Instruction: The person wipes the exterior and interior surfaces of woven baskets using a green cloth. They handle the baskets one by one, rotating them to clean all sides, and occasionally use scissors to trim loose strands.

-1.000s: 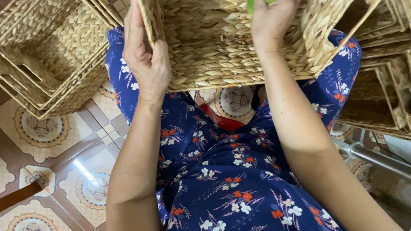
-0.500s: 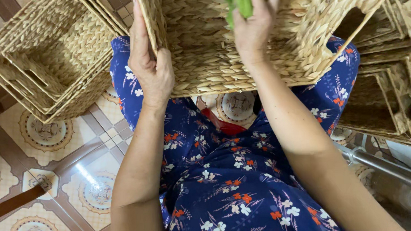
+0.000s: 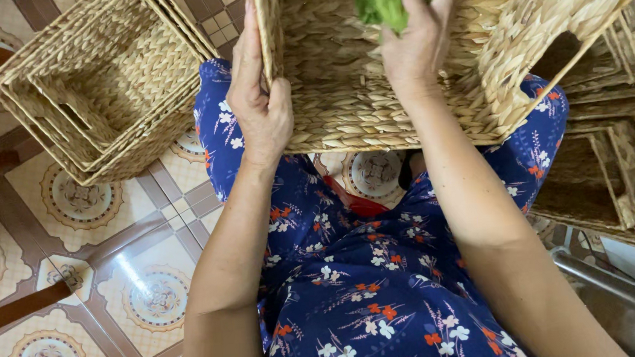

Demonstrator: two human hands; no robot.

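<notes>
Where the right hand (image 3: 416,42) closes its grip on a green cloth (image 3: 379,0), pressed inside a woven basket (image 3: 372,99) across the lap, the left hand (image 3: 259,104) clasps that basket's side wall; nested empty baskets (image 3: 98,82) sit on tiled floor (image 3: 77,295) to the left.

A home turned into a small basket-weaving workroom

The floor (image 3: 106,271) is laid with patterned household tiles — round medallions in brown borders — and woven baskets pile up around the seated person: a nested stack (image 3: 98,82) at 10 o'clock, more basket frames (image 3: 610,148) crowded at 3 o'clock, one large woven basket (image 3: 402,96) across the lap at 12 o'clock — craft work done at floor level, in loose floral house clothes (image 3: 372,295).
</notes>
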